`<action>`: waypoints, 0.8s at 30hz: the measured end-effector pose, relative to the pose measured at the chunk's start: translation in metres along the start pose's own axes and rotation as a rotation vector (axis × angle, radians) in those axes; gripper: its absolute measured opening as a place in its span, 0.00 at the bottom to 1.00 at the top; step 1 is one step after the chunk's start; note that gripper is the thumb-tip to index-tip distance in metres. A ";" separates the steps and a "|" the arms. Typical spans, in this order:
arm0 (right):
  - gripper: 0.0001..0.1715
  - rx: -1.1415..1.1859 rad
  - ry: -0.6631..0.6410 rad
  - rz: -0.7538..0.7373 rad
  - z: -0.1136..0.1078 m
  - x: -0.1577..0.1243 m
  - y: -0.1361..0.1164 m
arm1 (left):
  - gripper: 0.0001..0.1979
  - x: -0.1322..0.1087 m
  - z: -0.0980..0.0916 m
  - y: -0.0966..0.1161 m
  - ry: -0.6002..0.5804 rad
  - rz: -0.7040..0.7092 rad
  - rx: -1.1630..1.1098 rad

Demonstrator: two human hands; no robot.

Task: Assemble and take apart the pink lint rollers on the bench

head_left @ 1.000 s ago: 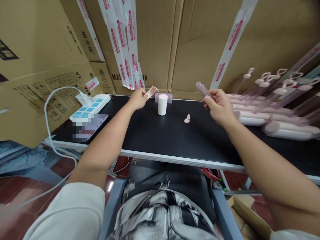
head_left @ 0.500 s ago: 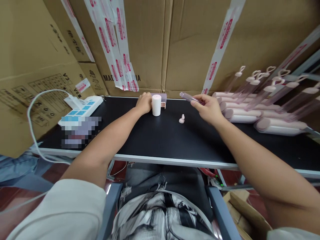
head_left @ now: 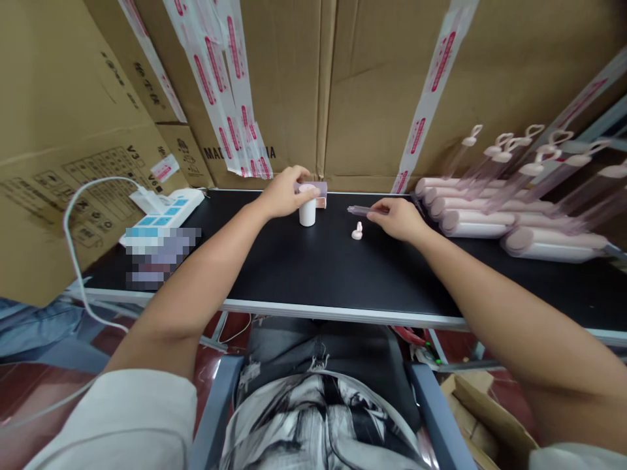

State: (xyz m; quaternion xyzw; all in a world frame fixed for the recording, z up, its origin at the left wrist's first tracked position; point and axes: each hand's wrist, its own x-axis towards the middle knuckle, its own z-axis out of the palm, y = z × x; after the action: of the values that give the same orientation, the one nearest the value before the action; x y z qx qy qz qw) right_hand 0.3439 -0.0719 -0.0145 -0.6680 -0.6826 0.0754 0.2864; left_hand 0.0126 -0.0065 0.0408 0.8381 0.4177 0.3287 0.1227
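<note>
My left hand (head_left: pixel 288 192) is at the upper part of a white cylinder (head_left: pixel 307 214) with a pale pink top, thumb across its near side and fingers curled over it. The cylinder stands upright on the black table. Behind it sit a translucent purple piece (head_left: pixel 321 188) and a small pinkish part (head_left: pixel 321 203), both partly hidden. In my right hand (head_left: pixel 398 219) is a clear purplish tube (head_left: pixel 359 210), gripped at its right end and held low, almost level, pointing left. A small pink cap with a loop (head_left: pixel 357 232) rests on the table just in front of the tube.
Several pink-and-white cylinders (head_left: pixel 477 224) lie at the right, with clear tubes and looped caps (head_left: pixel 531 168) sticking up. A power strip (head_left: pixel 169 212) with a white cable is at the left, near a blurred patch. Cardboard (head_left: pixel 372 98) walls the back of the table (head_left: pixel 318 274).
My left hand has moved from beside the white cylinder onto its upper part. The right hand has lowered the clear tube towards the table and levelled it.
</note>
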 end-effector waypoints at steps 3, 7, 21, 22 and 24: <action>0.13 -0.027 -0.012 -0.010 0.003 0.000 0.000 | 0.32 -0.012 0.006 0.017 -0.054 -0.038 0.077; 0.16 0.037 0.056 -0.019 0.004 0.000 0.000 | 0.22 -0.019 -0.001 0.022 -0.024 -0.114 0.054; 0.10 -0.055 -0.075 0.041 -0.002 -0.003 0.000 | 0.27 -0.027 -0.040 0.004 -0.107 -0.147 0.028; 0.10 -0.092 -0.089 0.034 -0.002 -0.003 0.000 | 0.28 -0.027 -0.040 0.005 -0.120 -0.147 0.009; 0.09 -0.152 -0.127 0.020 -0.001 -0.002 0.001 | 0.28 -0.028 -0.040 0.007 -0.150 -0.169 -0.056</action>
State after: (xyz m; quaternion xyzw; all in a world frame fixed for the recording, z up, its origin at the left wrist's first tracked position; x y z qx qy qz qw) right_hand 0.3447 -0.0739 -0.0149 -0.6887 -0.6963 0.0684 0.1902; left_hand -0.0216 -0.0355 0.0617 0.8184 0.4674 0.2648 0.2042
